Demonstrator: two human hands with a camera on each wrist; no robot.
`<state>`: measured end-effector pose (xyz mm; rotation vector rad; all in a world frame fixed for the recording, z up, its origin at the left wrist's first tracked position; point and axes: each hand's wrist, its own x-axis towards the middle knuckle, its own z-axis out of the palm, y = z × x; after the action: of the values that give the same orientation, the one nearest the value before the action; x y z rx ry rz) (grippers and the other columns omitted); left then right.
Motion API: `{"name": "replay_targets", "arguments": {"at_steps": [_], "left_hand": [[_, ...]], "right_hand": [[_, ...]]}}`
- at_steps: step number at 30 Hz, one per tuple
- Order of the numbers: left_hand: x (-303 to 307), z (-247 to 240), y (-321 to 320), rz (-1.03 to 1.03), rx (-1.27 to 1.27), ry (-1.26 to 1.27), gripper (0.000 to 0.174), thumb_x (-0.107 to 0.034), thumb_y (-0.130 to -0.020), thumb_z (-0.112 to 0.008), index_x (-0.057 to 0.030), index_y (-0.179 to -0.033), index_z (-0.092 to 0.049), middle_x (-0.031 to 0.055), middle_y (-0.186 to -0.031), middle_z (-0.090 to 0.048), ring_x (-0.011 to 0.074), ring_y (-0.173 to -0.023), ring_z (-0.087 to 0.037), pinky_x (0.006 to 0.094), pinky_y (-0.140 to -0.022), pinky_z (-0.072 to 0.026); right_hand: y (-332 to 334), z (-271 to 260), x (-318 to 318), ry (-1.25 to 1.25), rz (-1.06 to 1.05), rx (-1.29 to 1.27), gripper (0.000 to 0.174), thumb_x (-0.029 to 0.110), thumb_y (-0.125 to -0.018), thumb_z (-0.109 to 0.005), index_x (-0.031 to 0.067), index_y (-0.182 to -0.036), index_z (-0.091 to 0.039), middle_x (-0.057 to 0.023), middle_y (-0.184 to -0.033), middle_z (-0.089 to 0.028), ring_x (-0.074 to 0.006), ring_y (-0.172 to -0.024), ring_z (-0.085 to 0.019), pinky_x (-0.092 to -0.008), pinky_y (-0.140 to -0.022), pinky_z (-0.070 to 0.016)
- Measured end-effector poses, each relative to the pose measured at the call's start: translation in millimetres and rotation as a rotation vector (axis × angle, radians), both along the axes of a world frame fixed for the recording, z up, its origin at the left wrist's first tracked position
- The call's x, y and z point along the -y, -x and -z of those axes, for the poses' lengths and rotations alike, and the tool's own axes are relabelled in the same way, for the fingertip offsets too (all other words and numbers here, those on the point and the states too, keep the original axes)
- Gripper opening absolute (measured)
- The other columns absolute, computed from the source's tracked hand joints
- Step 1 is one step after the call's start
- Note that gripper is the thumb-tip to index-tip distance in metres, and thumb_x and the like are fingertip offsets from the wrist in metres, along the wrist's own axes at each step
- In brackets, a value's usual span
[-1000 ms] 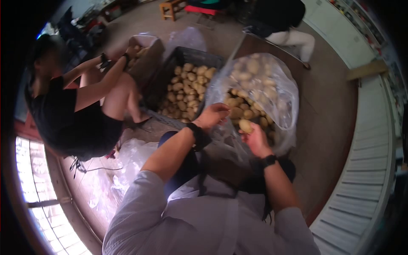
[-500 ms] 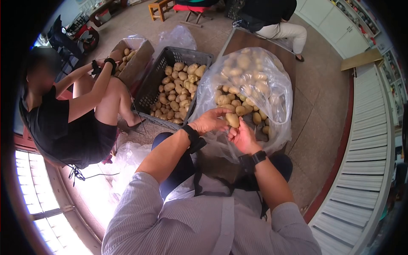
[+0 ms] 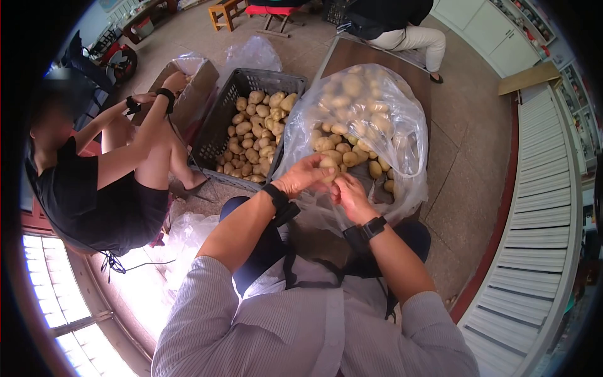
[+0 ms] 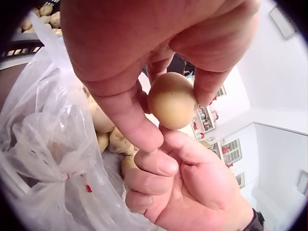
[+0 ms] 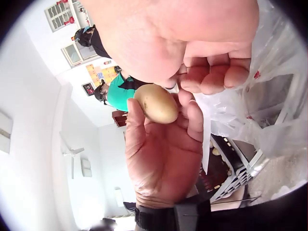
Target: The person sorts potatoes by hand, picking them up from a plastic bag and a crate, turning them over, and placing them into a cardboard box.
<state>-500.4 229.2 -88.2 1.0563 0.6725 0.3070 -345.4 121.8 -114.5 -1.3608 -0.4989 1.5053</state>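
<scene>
A potato [image 3: 328, 167] is pinched between the thumb and fingers of my left hand [image 3: 301, 177], above the near edge of a clear plastic bag [image 3: 411, 147] of potatoes. In the left wrist view, the smooth yellow-brown potato [image 4: 172, 101] sits between the left fingertips. My right hand [image 3: 354, 200] is close against its near side, palm turned up, fingers curled in. In the right wrist view, a small dark mark shows on the potato [image 5: 156, 104]; the left hand [image 5: 166, 161] holds it and the curled right hand [image 5: 178, 38] is beside it.
Left of the bag stands a black crate [image 3: 210, 132] of potatoes. Beyond it, a seated person [image 3: 94, 176] reaches into a cardboard box [image 3: 201, 88]. More plastic [image 3: 188, 242] lies on the floor at left. Another person [image 3: 402, 31] sits at the back.
The left hand has come to the potato and now holds it, while the right hand, which held it before, has curled its fingers beside it. The seated person's hand has moved farther over the box.
</scene>
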Motion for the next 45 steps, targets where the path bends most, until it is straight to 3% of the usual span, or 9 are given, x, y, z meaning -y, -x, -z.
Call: {"name": "replay_targets", "arguments": {"at_steps": [7, 14, 26, 29, 31, 34, 38, 42, 45], "left_hand": [[-12.2, -0.1, 6.8, -0.165, 0.026, 0.003, 0.042, -0.025, -0.094, -0.068, -0.0035, -0.127, -0.053, 0.0040, -0.103, -0.062, 0.0127, -0.079, -0.063, 0.0259, -0.063, -0.0547], [-38.6, 11.1, 21.7, -0.612, -0.159, 0.027, 0.044, -0.017, -0.092, -0.061, -0.0114, -0.135, -0.051, 0.0052, -0.094, -0.060, 0.0146, -0.065, -0.057, 0.0274, -0.052, -0.0472], [-101.7, 64.0, 79.8, -0.763, -0.416, 0.186, 0.042, -0.017, -0.088, -0.067, -0.0197, -0.129, -0.058, 0.0056, -0.088, -0.059, 0.0185, -0.062, -0.056, 0.0339, -0.055, -0.0490], [-124.7, 105.1, 101.8, -0.673, -0.505, 0.174, 0.030, -0.016, -0.081, -0.072, -0.0159, -0.110, -0.067, 0.0068, -0.080, -0.064, 0.0221, -0.063, -0.061, 0.0351, -0.056, -0.0512], [-137.0, 126.2, 122.0, 0.380, -1.065, -1.320, 0.020, -0.014, -0.073, -0.077, -0.0121, -0.092, -0.072, 0.0084, -0.077, -0.069, 0.0237, -0.069, -0.068, 0.0349, -0.060, -0.0536], [-111.1, 67.4, 98.6, 0.174, -1.143, -0.751, 0.015, -0.012, -0.081, -0.067, -0.0069, -0.068, -0.070, 0.0057, -0.066, -0.069, 0.0153, -0.063, -0.068, 0.0319, -0.053, -0.0513], [-134.0, 114.5, 106.9, 0.492, -1.277, -0.947, 0.013, -0.012, -0.073, -0.074, -0.0098, -0.086, -0.075, 0.0088, -0.081, -0.072, 0.0199, -0.076, -0.071, 0.0348, -0.062, -0.0553], [-156.4, 208.9, 109.8, -0.348, -0.695, -0.692, 0.020, -0.014, -0.087, -0.063, -0.0072, -0.104, -0.069, 0.0053, -0.085, -0.067, 0.0192, -0.072, -0.066, 0.0331, -0.056, -0.0527], [-110.1, 106.3, 73.5, -0.605, -0.479, -0.342, 0.024, -0.015, -0.091, -0.060, -0.0066, -0.113, -0.065, 0.0037, -0.090, -0.064, 0.0181, -0.072, -0.063, 0.0312, -0.056, -0.0515]], "right_hand": [[-29.7, 14.4, 3.7, -0.053, 0.025, 0.502, 0.017, 0.021, -0.097, -0.060, 0.0067, -0.103, -0.067, -0.0005, -0.081, -0.061, -0.0084, -0.061, -0.054, -0.0234, -0.054, -0.0434], [-90.7, 35.1, 4.8, -0.029, -0.051, 1.448, 0.037, 0.017, -0.087, -0.063, 0.0069, -0.123, -0.059, -0.0197, -0.126, -0.059, -0.0412, -0.116, -0.055, -0.0465, -0.096, -0.0468], [-99.6, 32.7, 16.7, -0.097, -0.256, 1.615, 0.041, 0.014, -0.083, -0.068, 0.0138, -0.122, -0.055, -0.0150, -0.127, -0.054, -0.0394, -0.099, -0.063, -0.0492, -0.084, -0.0514], [-94.9, 30.2, 17.6, -0.054, -0.243, 1.604, 0.034, 0.015, -0.083, -0.068, 0.0140, -0.114, -0.056, -0.0145, -0.121, -0.055, -0.0396, -0.097, -0.063, -0.0501, -0.082, -0.0512], [-91.4, 30.7, 18.9, -0.034, -0.235, 1.593, 0.031, 0.016, -0.083, -0.068, 0.0137, -0.111, -0.056, -0.0146, -0.119, -0.055, -0.0397, -0.097, -0.063, -0.0504, -0.081, -0.0511], [-88.5, 33.6, 21.5, -0.068, -0.240, 1.519, 0.030, 0.015, -0.083, -0.069, 0.0131, -0.110, -0.055, -0.0148, -0.119, -0.055, -0.0401, -0.097, -0.062, -0.0507, -0.080, -0.0509], [-82.4, 27.9, 22.4, -0.054, -0.332, 1.536, 0.035, 0.012, -0.082, -0.069, 0.0132, -0.113, -0.054, -0.0146, -0.119, -0.056, -0.0394, -0.100, -0.062, -0.0496, -0.082, -0.0508], [-81.0, 34.9, 25.9, -0.058, -0.311, 1.514, 0.038, 0.011, -0.082, -0.069, 0.0121, -0.117, -0.053, -0.0145, -0.119, -0.057, -0.0394, -0.101, -0.061, -0.0485, -0.083, -0.0506], [-82.7, 39.9, 27.4, -0.063, -0.342, 1.521, 0.035, 0.010, -0.081, -0.068, 0.0111, -0.115, -0.058, -0.0175, -0.115, -0.059, -0.0401, -0.102, -0.061, -0.0495, -0.084, -0.0510]]}}
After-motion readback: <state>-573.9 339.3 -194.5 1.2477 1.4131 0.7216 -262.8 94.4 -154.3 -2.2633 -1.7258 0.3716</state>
